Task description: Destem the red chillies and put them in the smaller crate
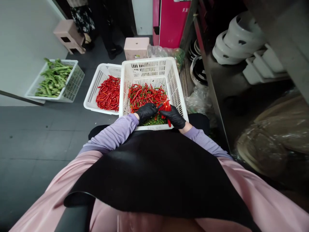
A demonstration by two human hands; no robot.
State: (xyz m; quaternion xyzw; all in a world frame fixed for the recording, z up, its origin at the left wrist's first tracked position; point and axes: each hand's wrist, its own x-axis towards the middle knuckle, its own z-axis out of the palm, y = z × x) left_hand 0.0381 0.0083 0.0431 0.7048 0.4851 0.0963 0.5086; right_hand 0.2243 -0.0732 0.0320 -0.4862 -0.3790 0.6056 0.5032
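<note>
A deep white basket (150, 69) stands in front of my lap, holding a heap of red chilies (145, 96) with green stems. Green stem pieces (154, 121) lie at its near side. My right hand (175, 117), in a black glove, is closed round a bunch of red chilies (166, 108) over the basket's near right part. Just left of that bunch is my left hand (146, 112), also gloved in black, with its fingers pressed together at the chilies' ends; what they pinch is too small to make out.
A shallower white basket (90, 93) of red chilies stands on the left, and farther left a basket (70, 88) of green vegetables. Pink stools (137, 46), a standing person's legs (103, 29) and plastic bags (199, 101) are beyond. A metal shelf (213, 87) runs along the right.
</note>
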